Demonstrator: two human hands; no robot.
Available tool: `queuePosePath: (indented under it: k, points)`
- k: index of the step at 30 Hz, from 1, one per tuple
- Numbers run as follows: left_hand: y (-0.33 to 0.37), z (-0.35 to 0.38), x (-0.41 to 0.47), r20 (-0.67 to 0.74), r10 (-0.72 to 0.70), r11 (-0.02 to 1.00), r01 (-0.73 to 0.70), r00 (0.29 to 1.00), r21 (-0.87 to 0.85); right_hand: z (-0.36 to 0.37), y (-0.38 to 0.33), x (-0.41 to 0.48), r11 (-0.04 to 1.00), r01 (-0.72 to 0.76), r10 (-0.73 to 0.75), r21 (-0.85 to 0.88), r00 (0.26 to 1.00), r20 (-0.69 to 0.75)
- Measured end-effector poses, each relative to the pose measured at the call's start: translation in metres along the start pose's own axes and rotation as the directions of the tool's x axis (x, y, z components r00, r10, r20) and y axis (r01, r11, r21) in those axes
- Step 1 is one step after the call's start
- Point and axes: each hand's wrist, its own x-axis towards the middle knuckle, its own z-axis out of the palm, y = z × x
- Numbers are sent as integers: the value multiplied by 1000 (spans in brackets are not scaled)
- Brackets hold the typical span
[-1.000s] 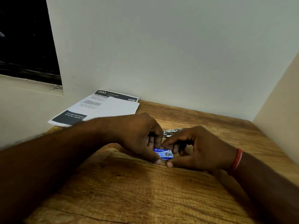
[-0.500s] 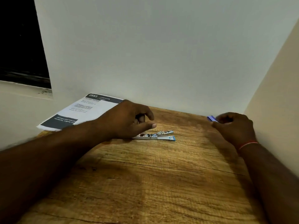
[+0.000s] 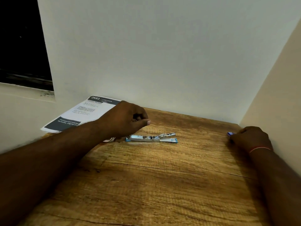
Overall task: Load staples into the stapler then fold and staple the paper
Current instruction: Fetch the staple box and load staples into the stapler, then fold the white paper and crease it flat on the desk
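The stapler (image 3: 152, 138) lies flat on the wooden desk (image 3: 146, 185), toward the far middle, opened out with its metal staple channel exposed and blue plastic showing at both ends. Nothing touches it.

The left hand (image 3: 123, 121) hovers just above and to the left of the stapler's near end. Its fingers are curled in with the thumb (image 3: 145, 122) pressed against them, a closed grip; something small and pale appears to be pinched there, but the view is too dim to say what. The left forearm crosses the near edge of the paper.

The paper (image 3: 84, 113), a printed sheet with dark header bands and the number 2683, lies flat and unfolded at the far left corner of the desk, against the wall (image 3: 162, 54). Its right part is hidden behind the left hand.

The right hand (image 3: 250, 137) rests at the far right of the desk, close to the side wall and well apart from the stapler. Its fingers are closed around a small blue box (image 3: 230, 133), of which only one end protrudes to the left. A red thread band (image 3: 260, 148) circles the right wrist.

A dark window opening (image 3: 22, 43) occupies the upper left.
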Motion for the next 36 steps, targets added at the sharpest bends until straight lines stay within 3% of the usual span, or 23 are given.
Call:
queuePosePath:
  k: [9, 13, 15, 17, 20, 22, 24, 29, 36]
  points:
    - [1, 2, -5, 86, 7, 1000, -8, 996, 6, -7, -10, -14, 998, 41, -41, -42, 999, -5]
    - [4, 1, -6, 97, -11, 999, 7, 995, 40, -8, -46, -51, 914, 295, -284, 277, 955, -82]
    - [3, -8, -1, 48, -62, 994, 58, 997, 94, -5, -71, -78, 807, 415, -459, 421, 889, 4]
    - [-4, -26, 7, -81, -147, 966, 160, 986, 203, -3, -88, -104, 719, 490, -618, 493, 775, 132]
    - [-32, -62, 17, -206, -397, 767, 447, 894, 460, 6, -102, -132, 659, 496, -718, 565, 638, 278]
    - [-52, -76, 14, -187, -571, 585, 556, 799, 591, 16, -108, -145, 640, 420, -723, 643, 613, 319]
    - [-68, -80, 9, -141, -672, 522, 600, 727, 606, 26, -113, -152, 607, 401, -734, 686, 614, 291]
    - [-89, -78, 7, -82, -744, 501, 634, 663, 590, 40, -122, -160, 584, 396, -748, 709, 601, 281]
    - [-99, -80, 10, -50, -753, 583, 700, 657, 413, 48, -124, -157, 577, 450, -760, 681, 603, 245]
